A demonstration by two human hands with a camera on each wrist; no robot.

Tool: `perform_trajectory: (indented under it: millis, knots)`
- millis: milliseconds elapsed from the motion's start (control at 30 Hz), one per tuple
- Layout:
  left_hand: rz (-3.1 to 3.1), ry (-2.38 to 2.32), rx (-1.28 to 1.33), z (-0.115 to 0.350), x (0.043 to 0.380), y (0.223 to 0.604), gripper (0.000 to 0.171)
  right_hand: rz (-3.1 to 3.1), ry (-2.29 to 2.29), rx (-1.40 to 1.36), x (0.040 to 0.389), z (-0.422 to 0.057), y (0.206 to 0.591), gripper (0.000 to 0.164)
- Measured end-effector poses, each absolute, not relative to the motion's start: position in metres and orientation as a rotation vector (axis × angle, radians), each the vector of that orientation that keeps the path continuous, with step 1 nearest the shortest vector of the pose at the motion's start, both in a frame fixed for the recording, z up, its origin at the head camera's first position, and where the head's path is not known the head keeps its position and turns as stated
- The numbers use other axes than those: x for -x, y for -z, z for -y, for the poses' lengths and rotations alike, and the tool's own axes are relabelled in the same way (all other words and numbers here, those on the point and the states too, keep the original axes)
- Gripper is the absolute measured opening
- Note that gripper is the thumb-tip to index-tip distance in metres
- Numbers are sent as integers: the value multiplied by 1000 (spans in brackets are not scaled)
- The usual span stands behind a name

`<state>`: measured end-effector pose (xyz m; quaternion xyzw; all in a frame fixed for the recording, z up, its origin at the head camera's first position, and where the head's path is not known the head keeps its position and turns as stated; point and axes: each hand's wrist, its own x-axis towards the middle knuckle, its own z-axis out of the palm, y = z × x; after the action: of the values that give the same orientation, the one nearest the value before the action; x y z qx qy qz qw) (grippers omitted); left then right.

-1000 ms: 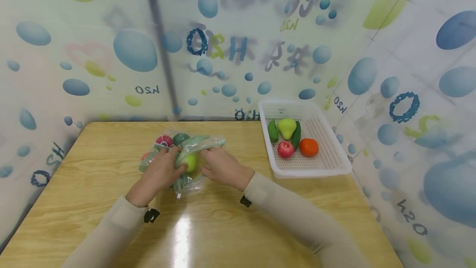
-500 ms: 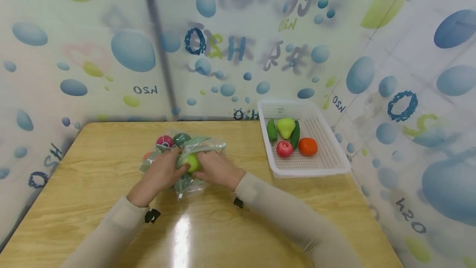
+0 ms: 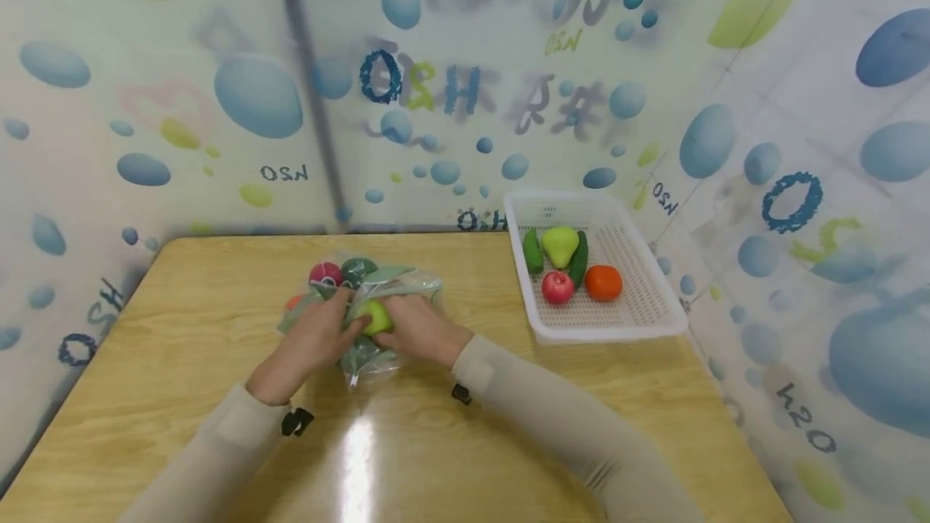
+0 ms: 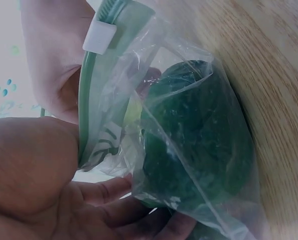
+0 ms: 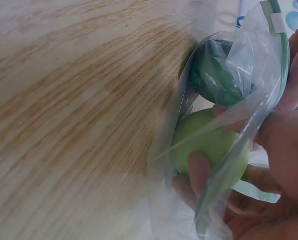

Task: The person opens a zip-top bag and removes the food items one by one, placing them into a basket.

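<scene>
A clear zip bag with a green edge [image 3: 392, 277] lies on the table, its mouth spread between my hands. My left hand [image 3: 312, 337] grips the bag's left edge, some fingers lying along its outside in the left wrist view. Reaching into the mouth, my right hand [image 3: 421, 329] holds a light green apple [image 5: 206, 145], fingers curled round it behind the clear plastic. A dark green rounded item [image 4: 194, 130] fills the bag near the left hand. Another dark green item [image 3: 358, 269] and a pinkish-red one [image 3: 325, 274] show at the bag's far side.
A white perforated basket [image 3: 610, 335] stands at the right with a green pear [image 3: 559, 245], cucumber-like green pieces [image 3: 578, 261], a red apple-like fruit [image 3: 557, 287] and an orange-red tomato-like one [image 3: 604, 282]. The wooden table [image 3: 465, 442] meets patterned walls behind and at the sides.
My right hand has moved left, deeper into the bag's mouth, and its fingers have closed on the apple. My left hand has stayed at the bag's edge.
</scene>
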<state>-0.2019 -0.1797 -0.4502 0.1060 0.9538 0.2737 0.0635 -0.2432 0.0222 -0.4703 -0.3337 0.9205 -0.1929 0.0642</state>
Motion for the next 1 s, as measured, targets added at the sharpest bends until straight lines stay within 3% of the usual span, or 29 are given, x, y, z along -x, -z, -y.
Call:
perform_trajectory:
  millis: [200,433,600,800,1000]
  knots:
    - [-2874,-845,-328,179,202,449,44,-2776,623,952,243,-24,467,45]
    - [-2836,-879,-297,180,200,450,32,-2791,642,995,239,-29,461,65]
    - [-2850,-901,-297,180,199,449,27,-2822,627,1007,235,-34,456,63]
    - [-2851,-923,-303,181,199,448,32,-2893,558,1038,229,-42,448,62]
    - [-2847,-931,-295,181,198,448,37,-2932,536,1098,223,-50,443,74]
